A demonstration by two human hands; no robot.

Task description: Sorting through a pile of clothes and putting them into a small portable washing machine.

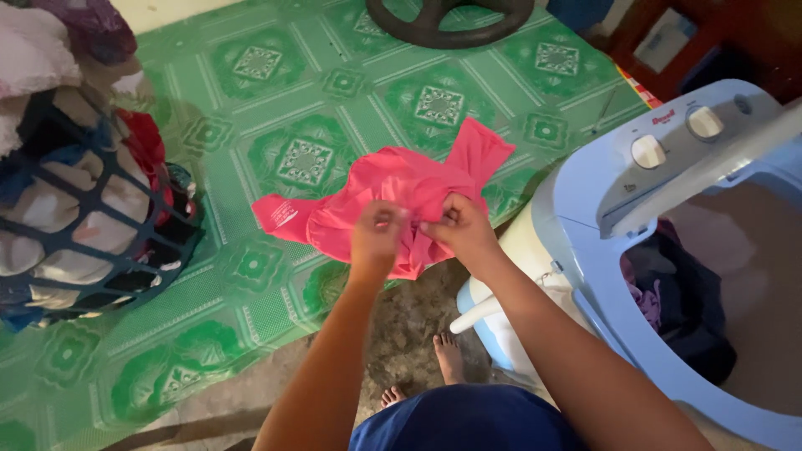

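Mid-frame, the left hand [376,238] and right hand [459,227] pinch a crumpled pink garment [401,196] (bunched between clenched fingers), the washing machine [585,200] at right

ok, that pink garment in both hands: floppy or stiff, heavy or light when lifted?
Probably floppy: the pink garment bunches and folds where the left hand and right hand pinch it, and its ends droop. Likely light for its size, since fingertip grips alone hold it up. It looks dry and thin, though wetness cannot be told for sure.
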